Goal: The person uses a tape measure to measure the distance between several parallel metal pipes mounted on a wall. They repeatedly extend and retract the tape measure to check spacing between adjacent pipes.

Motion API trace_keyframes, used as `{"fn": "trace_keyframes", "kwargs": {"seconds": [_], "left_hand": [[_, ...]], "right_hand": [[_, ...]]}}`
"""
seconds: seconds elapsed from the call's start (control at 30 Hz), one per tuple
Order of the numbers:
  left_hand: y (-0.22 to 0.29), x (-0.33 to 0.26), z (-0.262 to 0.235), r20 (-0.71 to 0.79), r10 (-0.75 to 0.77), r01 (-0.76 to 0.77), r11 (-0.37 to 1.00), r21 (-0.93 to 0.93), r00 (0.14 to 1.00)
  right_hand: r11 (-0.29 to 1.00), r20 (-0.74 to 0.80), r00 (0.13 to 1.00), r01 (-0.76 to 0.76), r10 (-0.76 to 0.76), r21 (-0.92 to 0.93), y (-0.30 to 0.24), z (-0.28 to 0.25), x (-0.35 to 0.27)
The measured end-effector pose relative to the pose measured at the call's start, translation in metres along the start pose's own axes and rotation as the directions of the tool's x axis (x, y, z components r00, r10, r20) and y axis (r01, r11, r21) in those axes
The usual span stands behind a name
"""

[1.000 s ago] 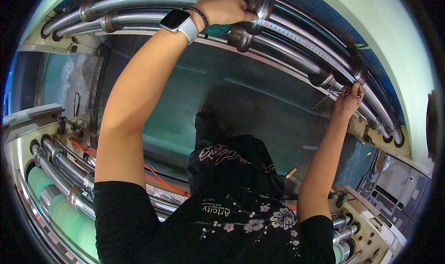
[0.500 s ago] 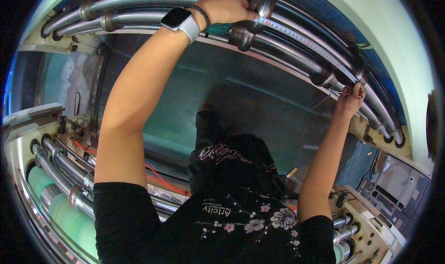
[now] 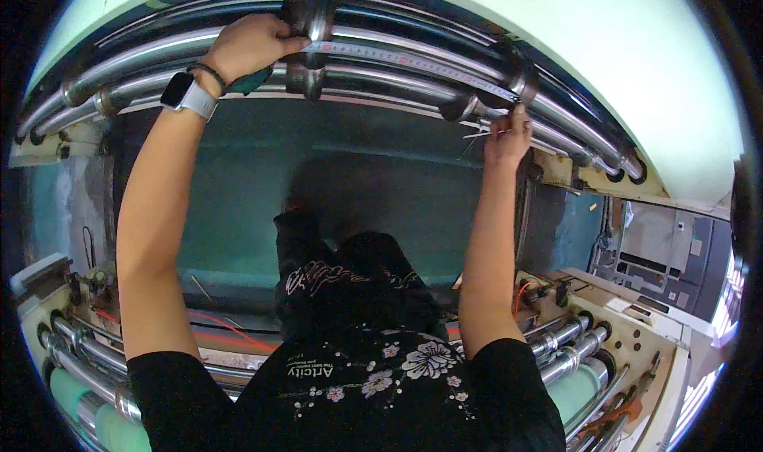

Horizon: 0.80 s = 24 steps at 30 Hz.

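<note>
A measuring tape point(image 3: 413, 61) is stretched between my two hands along the steel shafts at the far side. My left hand point(image 3: 253, 45) pinches it beside a dark collar point(image 3: 319, 19). Below that palm a dark green object point(image 3: 251, 82) shows in part; whether it is the tape's case I cannot make out. At the tape's other end, my right hand point(image 3: 511, 138) has its fingers closed on the strip, just below another collar point(image 3: 520, 75). A thin pale rod point(image 3: 477, 135) sticks out leftward from the right fingers.
Parallel steel shafts point(image 3: 397, 37) with collars run across the far side under a pale machine cover point(image 3: 556, 15). Behind me lie more shafts point(image 3: 87, 365) and green rollers point(image 3: 576, 392). An orange-red cord point(image 3: 230, 329) crosses low at the left. Grey cabinets point(image 3: 656, 237) stand at the right.
My view has turned, so shafts and hands now appear further left and the shafts more level. Both hands keep the tape stretched between the same collars.
</note>
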<state>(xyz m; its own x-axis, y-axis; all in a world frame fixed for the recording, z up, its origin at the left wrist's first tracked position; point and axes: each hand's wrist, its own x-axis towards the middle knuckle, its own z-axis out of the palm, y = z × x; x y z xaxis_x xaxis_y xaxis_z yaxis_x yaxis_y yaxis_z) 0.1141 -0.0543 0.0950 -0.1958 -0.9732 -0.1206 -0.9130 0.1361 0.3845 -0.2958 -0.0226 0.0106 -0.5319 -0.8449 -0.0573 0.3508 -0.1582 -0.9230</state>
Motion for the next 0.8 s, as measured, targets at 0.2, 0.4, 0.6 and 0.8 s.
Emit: {"fn": "trace_keyframes", "kwargs": {"seconds": [0.2,0.4,0.6,0.8], "left_hand": [[-0.012,0.005,0.008,-0.037,0.041,-0.041,0.999,-0.016,0.998],[0.003,-0.002,-0.001,-0.013,-0.016,0.016,0.999,-0.034,1.0],[0.002,-0.001,-0.001,-0.01,-0.009,0.009,1.0,-0.027,1.0],[0.007,-0.003,-0.004,0.021,-0.037,0.037,0.999,0.002,0.999]], "right_hand": [[0.939,0.108,0.937,-0.339,0.332,0.053,0.018,-0.001,-0.002],[0.911,0.139,0.92,-0.386,0.367,0.144,0.023,0.001,0.005],[0.914,0.174,0.921,-0.376,0.35,0.151,0.025,-0.003,0.008],[0.912,0.18,0.921,-0.375,0.346,0.164,0.026,-0.003,0.007]]}}
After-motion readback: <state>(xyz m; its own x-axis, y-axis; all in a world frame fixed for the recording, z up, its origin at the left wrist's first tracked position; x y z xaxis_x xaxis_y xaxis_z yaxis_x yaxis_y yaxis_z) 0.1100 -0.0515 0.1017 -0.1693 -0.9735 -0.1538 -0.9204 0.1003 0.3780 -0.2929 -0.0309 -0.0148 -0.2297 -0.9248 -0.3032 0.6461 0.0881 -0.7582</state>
